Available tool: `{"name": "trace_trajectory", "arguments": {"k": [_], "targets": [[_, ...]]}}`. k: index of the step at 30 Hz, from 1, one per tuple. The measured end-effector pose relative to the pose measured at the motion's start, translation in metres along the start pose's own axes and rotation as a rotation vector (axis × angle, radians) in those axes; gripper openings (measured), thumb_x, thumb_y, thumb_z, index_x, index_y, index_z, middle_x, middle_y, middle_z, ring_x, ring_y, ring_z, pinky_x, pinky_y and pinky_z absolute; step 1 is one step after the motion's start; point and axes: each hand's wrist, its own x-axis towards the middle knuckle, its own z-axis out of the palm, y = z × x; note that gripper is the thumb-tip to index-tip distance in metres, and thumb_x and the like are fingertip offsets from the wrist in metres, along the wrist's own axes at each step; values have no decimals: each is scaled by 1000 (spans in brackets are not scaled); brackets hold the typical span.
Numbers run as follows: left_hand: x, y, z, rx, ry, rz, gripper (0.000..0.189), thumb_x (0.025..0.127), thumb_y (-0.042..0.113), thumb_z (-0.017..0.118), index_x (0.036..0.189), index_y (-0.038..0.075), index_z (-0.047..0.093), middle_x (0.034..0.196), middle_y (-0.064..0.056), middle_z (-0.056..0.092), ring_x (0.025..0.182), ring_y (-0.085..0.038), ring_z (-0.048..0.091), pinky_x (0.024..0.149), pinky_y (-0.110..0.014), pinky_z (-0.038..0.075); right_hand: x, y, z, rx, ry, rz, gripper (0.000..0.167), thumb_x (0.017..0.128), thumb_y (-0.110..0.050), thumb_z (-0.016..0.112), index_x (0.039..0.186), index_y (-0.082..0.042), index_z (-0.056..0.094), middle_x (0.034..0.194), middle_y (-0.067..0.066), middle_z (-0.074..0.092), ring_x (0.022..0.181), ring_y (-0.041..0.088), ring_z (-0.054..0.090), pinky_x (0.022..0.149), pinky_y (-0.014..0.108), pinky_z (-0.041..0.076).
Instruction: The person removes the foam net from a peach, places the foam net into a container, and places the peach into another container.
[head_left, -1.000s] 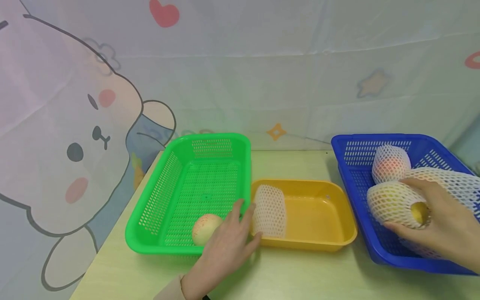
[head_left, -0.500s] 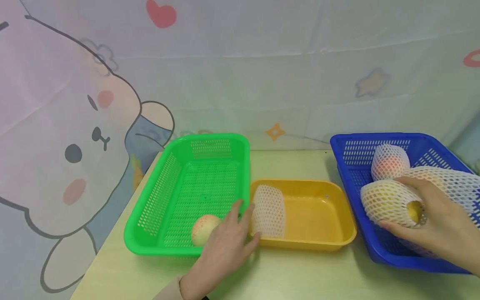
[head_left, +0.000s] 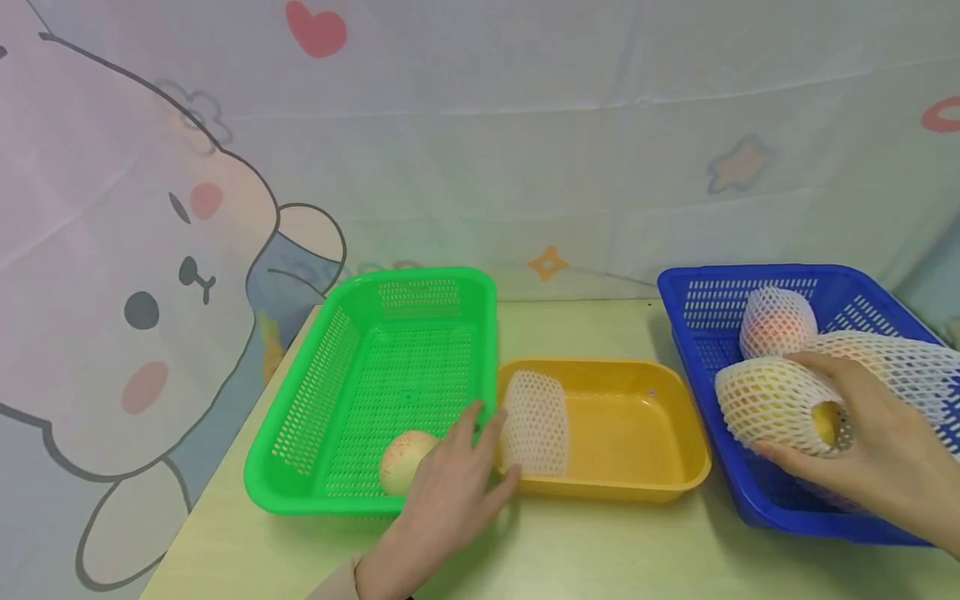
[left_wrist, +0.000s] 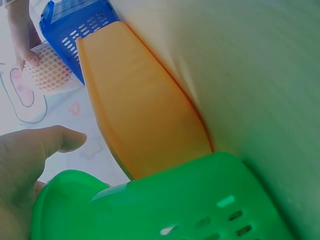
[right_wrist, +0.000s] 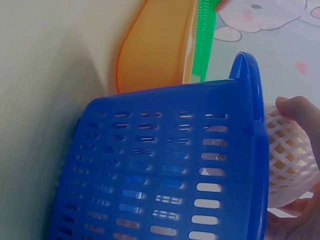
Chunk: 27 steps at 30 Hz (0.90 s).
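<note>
My right hand [head_left: 877,446] grips a yellowish fruit in a white foam net [head_left: 772,404] over the front left part of the blue basket [head_left: 787,523]. Thumb and fingers lie on either side of the net, and yellow skin shows through its open end. In the right wrist view the netted fruit [right_wrist: 290,160] is level with the basket's rim. My left hand [head_left: 453,483] lies over the front right corner of the green basket [head_left: 292,502], fingers spread and relaxed. Beside it in that basket, partly hidden by the hand, is a bare peach [head_left: 405,462].
Between the baskets stands a yellow tray [head_left: 622,487] with a flattened white foam net [head_left: 536,425] at its left end. More netted fruits, one a reddish fruit [head_left: 778,325], lie in the blue basket. A printed cloth [head_left: 585,167] hangs behind the table [head_left: 600,550].
My right hand has shifted slightly left with the netted fruit. The left hand has stayed almost still at the green basket's corner.
</note>
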Motion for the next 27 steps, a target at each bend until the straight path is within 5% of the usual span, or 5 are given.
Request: {"name": "trace_trajectory", "arguments": {"k": [7,10,14,27], "targets": [[0,3,-3,-16,20,7,57,86,37,66,136,13,52,136,-18,52,111,-33,61,69,-43,58,0,-5,-3,22,15,3,98,63,-46,86,139,-4,39,131,30,44,101,49,48,70,69,42],[-1,4,-3,-14,30,15,56,86,37,67,134,14,53,136,-17,53,111,-32,61,68,-42,58,0,-6,-5,39,42,-8,98,61,-43,88,138,-4,40,126,30,46,93,44,50,57,49,47],[-1,5,-4,-20,25,18,55,86,37,66,134,14,52,136,-16,52,111,-31,60,68,-42,58,-1,-6,-7,51,65,-8,99,60,-40,90,138,-5,40,124,30,47,88,41,50,55,29,39],[2,6,-2,9,90,74,53,84,35,69,131,14,55,130,-13,56,112,-28,57,71,-36,58,2,-26,-12,120,90,-42,95,58,-34,91,137,-8,44,123,24,52,93,40,49,59,29,40]]}}
